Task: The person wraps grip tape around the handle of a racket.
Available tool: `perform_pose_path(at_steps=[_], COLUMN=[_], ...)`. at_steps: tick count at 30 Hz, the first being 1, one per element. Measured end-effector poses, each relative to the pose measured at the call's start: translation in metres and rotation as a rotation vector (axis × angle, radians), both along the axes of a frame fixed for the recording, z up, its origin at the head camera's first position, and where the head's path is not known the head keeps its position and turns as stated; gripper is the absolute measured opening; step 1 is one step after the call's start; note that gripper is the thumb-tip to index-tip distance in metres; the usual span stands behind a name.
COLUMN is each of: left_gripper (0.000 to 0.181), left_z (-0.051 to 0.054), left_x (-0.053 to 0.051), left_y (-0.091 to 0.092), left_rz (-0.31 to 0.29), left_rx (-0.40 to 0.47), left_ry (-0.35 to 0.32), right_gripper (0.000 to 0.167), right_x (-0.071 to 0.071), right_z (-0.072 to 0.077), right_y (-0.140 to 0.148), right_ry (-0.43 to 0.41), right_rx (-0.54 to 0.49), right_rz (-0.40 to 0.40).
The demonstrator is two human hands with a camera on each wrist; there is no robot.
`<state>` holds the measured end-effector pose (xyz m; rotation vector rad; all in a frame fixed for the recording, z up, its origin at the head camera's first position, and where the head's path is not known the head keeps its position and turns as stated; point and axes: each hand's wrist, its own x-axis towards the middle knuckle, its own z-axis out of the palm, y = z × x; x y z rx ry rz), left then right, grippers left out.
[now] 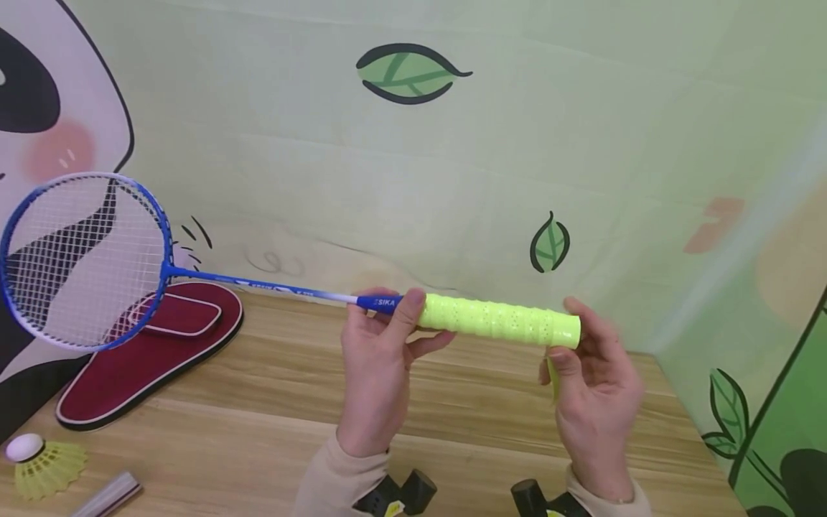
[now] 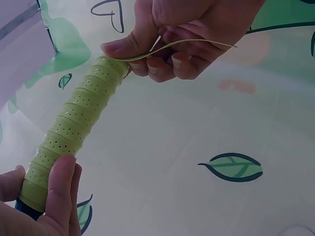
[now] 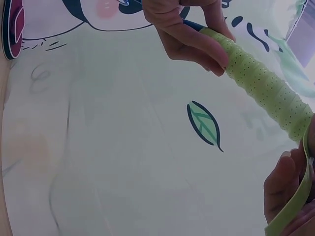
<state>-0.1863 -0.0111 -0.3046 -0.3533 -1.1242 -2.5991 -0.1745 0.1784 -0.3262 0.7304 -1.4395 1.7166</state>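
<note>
A blue and white badminton racket (image 1: 258, 285) is held up off the table, its head to the left. Perforated bright yellow-green grip tape (image 1: 497, 320) winds round its handle in ridged turns. My left hand (image 1: 377, 373) grips the handle where the blue cone meets the tape, thumb in front. At the butt end, my right hand (image 1: 597, 395) pinches the tape with thumb and fingers. A loose tail of tape (image 3: 293, 209) hangs from that end through the right hand, and the left wrist view shows this thin strip (image 2: 192, 43) trailing past the fingers.
On the wooden table (image 1: 291, 402), a dark red padded racket-head-shaped case (image 1: 148, 366) lies at the left. A yellow shuttlecock (image 1: 48, 467) and a silvery tube-like object (image 1: 110, 495) sit near the front left. Behind hangs a printed cloth backdrop (image 1: 291, 143).
</note>
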Motion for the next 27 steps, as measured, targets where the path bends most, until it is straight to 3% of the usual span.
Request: perform_pose_path(at_steps=[6, 13, 21, 27], left_gripper=[0.028, 0.043, 0.035, 0.032], left_z=[0.0009, -0.0004, -0.0018, -0.0021], left_x=[0.0006, 0.0032, 0.0043, 0.0046], left_y=[0.0013, 0.0012, -0.0004, -0.0005], left_rz=[0.001, -0.121, -0.084, -0.060], left_rx=[-0.010, 0.055, 0.024, 0.025], left_ry=[0.010, 0.167, 0.177, 0.167], right_gripper=[0.030, 0.026, 0.030, 0.030], right_x=[0.0001, 0.0015, 0.0021, 0.0027], right_z=[-0.0009, -0.0006, 0.0003, -0.0010], right_y=[-0.0001, 0.0010, 0.0029, 0.0032], right_ry=[-0.018, -0.069, -0.072, -0.059], right_rx=[-0.002, -0.051, -0.034, 0.003], right_rz=[-0.034, -0.012, 0.057, 0.047])
